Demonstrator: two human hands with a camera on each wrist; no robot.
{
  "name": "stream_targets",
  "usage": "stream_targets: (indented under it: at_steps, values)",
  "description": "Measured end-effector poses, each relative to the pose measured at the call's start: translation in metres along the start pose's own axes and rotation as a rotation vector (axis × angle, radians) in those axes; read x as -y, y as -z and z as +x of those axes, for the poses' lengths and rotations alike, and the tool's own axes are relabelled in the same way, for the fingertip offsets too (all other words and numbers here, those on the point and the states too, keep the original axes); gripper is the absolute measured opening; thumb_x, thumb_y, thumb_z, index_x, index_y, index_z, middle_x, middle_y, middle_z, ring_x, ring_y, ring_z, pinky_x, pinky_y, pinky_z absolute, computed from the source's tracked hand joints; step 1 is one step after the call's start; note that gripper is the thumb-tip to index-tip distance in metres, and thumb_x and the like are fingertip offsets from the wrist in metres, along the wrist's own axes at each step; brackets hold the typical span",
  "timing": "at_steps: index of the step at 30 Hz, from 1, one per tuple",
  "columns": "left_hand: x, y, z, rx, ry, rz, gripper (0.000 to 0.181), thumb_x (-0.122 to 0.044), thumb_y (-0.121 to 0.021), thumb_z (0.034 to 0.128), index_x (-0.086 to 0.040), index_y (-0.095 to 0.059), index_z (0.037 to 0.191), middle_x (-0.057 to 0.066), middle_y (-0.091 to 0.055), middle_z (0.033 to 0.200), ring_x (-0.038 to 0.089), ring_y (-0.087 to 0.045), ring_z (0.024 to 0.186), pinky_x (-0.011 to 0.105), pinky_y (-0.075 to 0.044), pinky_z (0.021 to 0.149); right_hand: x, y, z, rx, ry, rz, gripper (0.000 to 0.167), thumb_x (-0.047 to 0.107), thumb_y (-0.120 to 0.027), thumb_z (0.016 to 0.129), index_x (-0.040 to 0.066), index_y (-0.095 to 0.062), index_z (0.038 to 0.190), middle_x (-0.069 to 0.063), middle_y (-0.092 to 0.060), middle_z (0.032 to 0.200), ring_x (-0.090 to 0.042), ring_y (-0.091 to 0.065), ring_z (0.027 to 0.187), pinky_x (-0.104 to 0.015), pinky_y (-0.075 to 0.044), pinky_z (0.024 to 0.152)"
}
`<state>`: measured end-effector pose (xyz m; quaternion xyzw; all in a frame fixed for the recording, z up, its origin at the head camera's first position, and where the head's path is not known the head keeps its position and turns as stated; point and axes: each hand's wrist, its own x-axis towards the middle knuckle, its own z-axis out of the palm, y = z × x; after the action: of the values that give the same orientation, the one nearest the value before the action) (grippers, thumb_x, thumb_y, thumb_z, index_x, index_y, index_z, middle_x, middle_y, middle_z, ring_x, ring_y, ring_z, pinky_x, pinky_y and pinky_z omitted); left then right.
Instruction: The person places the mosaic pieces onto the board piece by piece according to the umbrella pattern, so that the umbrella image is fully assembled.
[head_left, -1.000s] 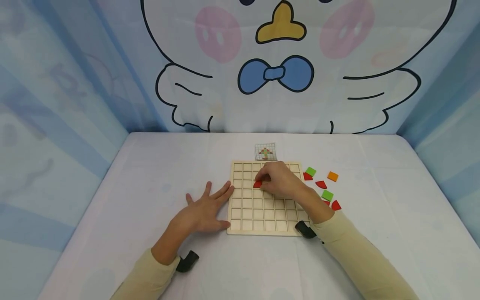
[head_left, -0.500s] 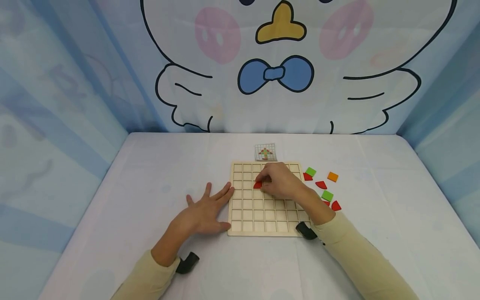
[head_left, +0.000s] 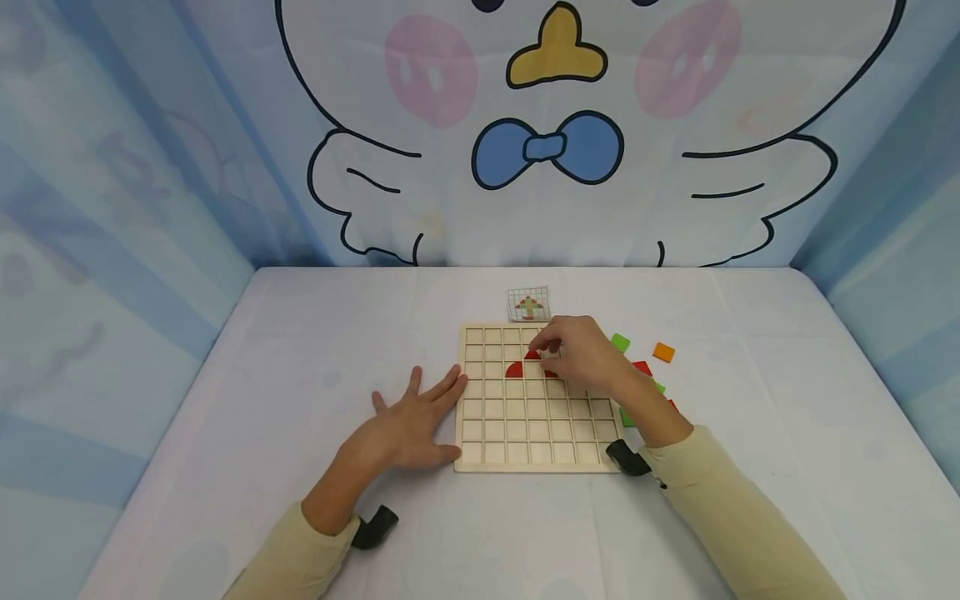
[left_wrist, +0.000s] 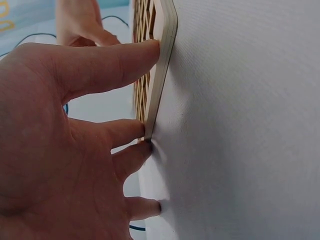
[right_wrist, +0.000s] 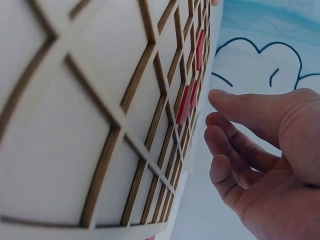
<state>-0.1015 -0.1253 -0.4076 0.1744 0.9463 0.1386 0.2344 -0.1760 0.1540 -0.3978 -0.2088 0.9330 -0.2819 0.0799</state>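
A wooden grid board (head_left: 517, 429) lies on the table. My left hand (head_left: 408, 425) is spread at its left side; in the left wrist view the thumb (left_wrist: 112, 67) and a finger touch the board's edge. Three red pieces sit in grid cells: a quarter-circle one (head_left: 514, 370), another red piece (head_left: 532, 355) up and right of it, and a third (head_left: 551, 374) partly covered by my fingers. Over these hovers my right hand (head_left: 581, 354), fingers loosely bent. In the right wrist view, nothing shows between its thumb and fingers, which stand apart from the board.
A small pattern card (head_left: 528, 304) lies just behind the board. To the right are loose pieces: a green square (head_left: 620, 342), an orange square (head_left: 663, 352), a red piece (head_left: 642, 367) and others half hidden by my right forearm.
My right hand has let go of the left red quarter-circle and moved right and slightly back. Two more red pieces on the board have come into sight. The left hand stays put.
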Motion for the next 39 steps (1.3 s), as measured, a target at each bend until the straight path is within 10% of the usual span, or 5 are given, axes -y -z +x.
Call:
stream_targets:
  at_steps: [25,39]
  values:
    - [-0.002,0.001,0.000,0.002,-0.002,-0.008,0.095,-0.042,-0.075,0.0922,-0.028,-0.021,0.168,-0.015,-0.008,0.175,0.046,-0.002,0.161,0.093,-0.010,0.103,-0.009,0.001,-0.006,0.065,0.105,-0.074,0.029,-0.010,-0.061,0.097,0.003,-0.080,0.115,-0.012,-0.074,0.119,-0.034,-0.068,0.115,-0.046,-0.058,0.094]
    - [-0.001,0.001,0.000,0.001,0.005,-0.003,0.095,-0.042,-0.076,0.0918,-0.028,-0.021,0.168,-0.015,-0.008,0.175,0.046,-0.002,0.161,0.093,-0.010,0.103,-0.016,0.010,-0.019,0.013,0.024,-0.046,0.030,-0.006,-0.060,0.095,0.007,-0.079,0.115,-0.006,-0.075,0.112,-0.020,-0.065,0.093,-0.034,-0.052,0.078]
